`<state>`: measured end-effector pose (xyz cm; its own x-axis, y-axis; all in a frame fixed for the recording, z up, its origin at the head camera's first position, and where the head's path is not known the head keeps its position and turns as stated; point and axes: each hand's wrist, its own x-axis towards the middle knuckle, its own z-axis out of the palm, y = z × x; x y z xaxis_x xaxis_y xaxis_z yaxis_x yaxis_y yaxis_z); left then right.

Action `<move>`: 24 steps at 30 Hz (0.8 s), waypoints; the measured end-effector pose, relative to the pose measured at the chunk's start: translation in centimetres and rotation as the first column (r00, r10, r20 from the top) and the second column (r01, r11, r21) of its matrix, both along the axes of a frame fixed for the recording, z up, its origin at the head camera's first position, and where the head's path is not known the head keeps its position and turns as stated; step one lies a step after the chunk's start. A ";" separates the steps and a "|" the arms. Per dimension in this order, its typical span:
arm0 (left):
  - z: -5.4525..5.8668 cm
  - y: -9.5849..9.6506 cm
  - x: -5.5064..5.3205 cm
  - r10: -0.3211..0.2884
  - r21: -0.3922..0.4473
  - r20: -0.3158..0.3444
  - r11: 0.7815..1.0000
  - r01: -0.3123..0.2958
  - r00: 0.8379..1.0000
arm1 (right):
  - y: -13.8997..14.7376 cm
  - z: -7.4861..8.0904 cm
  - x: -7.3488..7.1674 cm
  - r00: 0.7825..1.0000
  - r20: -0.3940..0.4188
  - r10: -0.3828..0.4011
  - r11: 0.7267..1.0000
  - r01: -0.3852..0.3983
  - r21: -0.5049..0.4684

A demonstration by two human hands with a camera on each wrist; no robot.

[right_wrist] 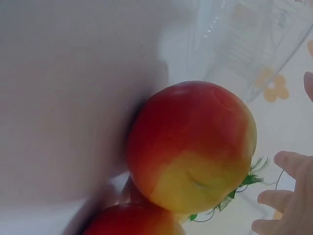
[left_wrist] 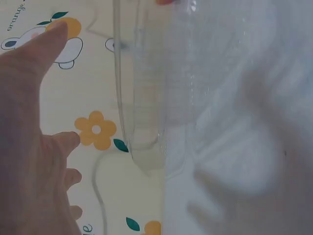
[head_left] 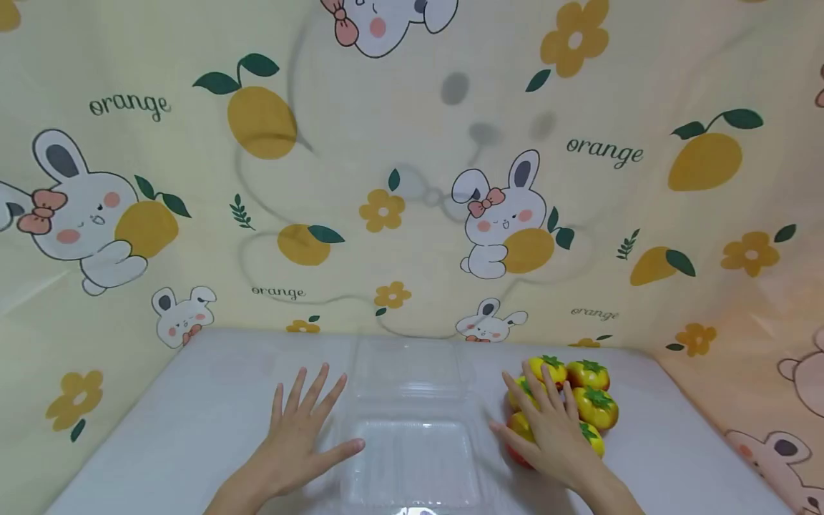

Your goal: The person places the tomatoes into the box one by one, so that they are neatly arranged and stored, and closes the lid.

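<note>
In the head view my left hand point(head_left: 296, 440) is spread with straight fingers and holds nothing, just left of a clear plastic clamshell box point(head_left: 415, 465). The box lies open, its lid point(head_left: 405, 368) folded out towards the back. On the right, my right hand point(head_left: 556, 436) reaches palm down over a cluster of several yellow-and-red persimmons point(head_left: 595, 408) with green leafy tops, partly hiding them. Its fingers are spread, not curled round any fruit. The right wrist view shows one large red-and-yellow persimmon point(right_wrist: 195, 147) up close, with fingertips point(right_wrist: 288, 164) apart at the right.
The white table point(head_left: 193, 429) runs to a cream cloth backdrop point(head_left: 412, 272) printed with rabbits and oranges. Another cloth side point(head_left: 772, 386) borders the table at the right. The box stands between the hands, with the persimmons to its right.
</note>
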<state>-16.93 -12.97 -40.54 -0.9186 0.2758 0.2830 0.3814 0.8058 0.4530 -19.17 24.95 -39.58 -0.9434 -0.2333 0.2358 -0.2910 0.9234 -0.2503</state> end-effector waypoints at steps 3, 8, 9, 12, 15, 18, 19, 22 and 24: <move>0.0 0.3 0.0 -0.016 0.006 0.025 1.000 0.016 1.000 | 0.3 0.0 0.2 1.000 0.011 -0.009 1.000 0.009 -0.001; 0.2 0.6 -0.4 -0.014 -0.028 0.012 1.000 0.014 1.000 | 1.0 0.3 0.3 1.000 0.008 -0.018 1.000 0.017 0.015; 0.3 0.7 -0.4 -0.012 -0.032 0.013 0.999 0.013 1.000 | 1.1 0.4 0.3 1.000 0.007 -0.017 1.000 0.017 0.017; 0.4 0.6 -0.5 -0.014 -0.031 0.021 0.999 0.014 1.000 | 1.2 0.4 0.3 1.000 0.014 -0.011 1.000 0.011 0.012; 0.2 0.5 -0.4 -0.027 -0.029 0.003 0.999 0.027 1.000 | 1.2 0.4 0.4 1.000 0.027 0.001 1.000 0.000 -0.023; -0.3 0.1 -0.1 -0.058 -0.056 -0.035 0.997 0.056 0.998 | 1.3 0.5 0.5 0.999 0.043 0.007 0.998 -0.004 -0.061; -0.5 0.0 0.0 -0.070 -0.068 -0.046 0.995 0.067 0.996 | 1.3 0.5 0.5 0.999 0.049 0.007 0.997 -0.003 -0.073; -1.1 -0.4 0.4 -0.103 -0.088 -0.047 0.991 0.099 0.994 | 1.5 0.5 0.7 0.998 0.054 0.010 0.994 -0.004 -0.106; -1.3 -0.6 0.7 -0.125 -0.088 -0.044 0.989 0.120 0.991 | 1.7 0.4 0.9 0.999 0.047 0.016 0.992 -0.010 -0.128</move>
